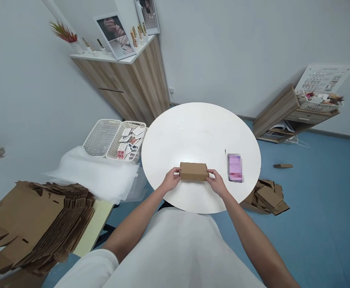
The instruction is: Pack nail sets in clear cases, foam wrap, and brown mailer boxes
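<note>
A small closed brown cardboard box (193, 171) rests on the round white table (199, 132), near its front edge. My left hand (171, 179) grips the box's left end with the fingers curled round it. My right hand (216, 182) holds the right end the same way. A phone with a pink screen (235, 168) lies flat on the table just right of my right hand.
A thick stack of flat unfolded cardboard blanks (33, 224) lies at my left. Two white baskets (115, 140), one with small packets, sit on white foam sheets (93, 174). Folded boxes (268, 196) are piled on the blue floor at the right. Wooden cabinets stand along the wall.
</note>
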`<action>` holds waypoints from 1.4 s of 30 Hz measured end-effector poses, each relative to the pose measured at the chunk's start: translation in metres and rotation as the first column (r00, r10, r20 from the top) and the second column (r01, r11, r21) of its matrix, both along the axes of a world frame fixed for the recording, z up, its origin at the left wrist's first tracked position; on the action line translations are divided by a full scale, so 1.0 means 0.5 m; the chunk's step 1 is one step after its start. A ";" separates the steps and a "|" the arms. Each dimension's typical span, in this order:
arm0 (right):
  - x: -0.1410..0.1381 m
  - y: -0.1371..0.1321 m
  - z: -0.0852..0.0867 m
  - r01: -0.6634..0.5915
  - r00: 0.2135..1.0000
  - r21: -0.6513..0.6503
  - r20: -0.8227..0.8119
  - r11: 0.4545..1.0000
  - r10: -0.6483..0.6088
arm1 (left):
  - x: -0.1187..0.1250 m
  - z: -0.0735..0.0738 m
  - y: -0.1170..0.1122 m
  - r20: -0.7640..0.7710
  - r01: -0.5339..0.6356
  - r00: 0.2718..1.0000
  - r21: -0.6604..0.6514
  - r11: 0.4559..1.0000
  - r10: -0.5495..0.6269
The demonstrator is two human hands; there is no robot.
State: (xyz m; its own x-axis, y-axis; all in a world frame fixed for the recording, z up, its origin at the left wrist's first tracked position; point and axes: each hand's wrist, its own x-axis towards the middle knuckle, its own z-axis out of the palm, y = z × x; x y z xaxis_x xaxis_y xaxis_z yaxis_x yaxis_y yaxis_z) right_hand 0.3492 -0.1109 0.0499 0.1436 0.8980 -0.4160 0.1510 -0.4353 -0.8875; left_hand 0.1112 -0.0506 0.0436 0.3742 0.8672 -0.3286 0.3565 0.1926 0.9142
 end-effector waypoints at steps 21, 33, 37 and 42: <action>-0.073 -0.062 -0.074 0.293 0.934 -0.110 0.246 0.950 -0.259 | -0.015 -0.052 -0.007 -0.372 -0.076 0.924 0.047 0.996 0.088; -0.110 -0.072 -0.079 0.304 0.898 -0.122 0.367 0.945 -0.242 | 0.004 -0.075 -0.003 -0.353 0.104 0.934 0.111 0.988 -0.059; -0.105 -0.089 -0.071 0.324 0.915 -0.124 0.292 0.938 -0.277 | 0.017 -0.057 -0.009 -0.381 0.134 0.922 0.142 0.981 -0.070; -0.069 -0.138 -0.060 0.363 0.923 -0.065 0.157 0.929 -0.350 | 0.054 -0.025 -0.047 -0.325 0.148 0.942 0.189 0.971 -0.080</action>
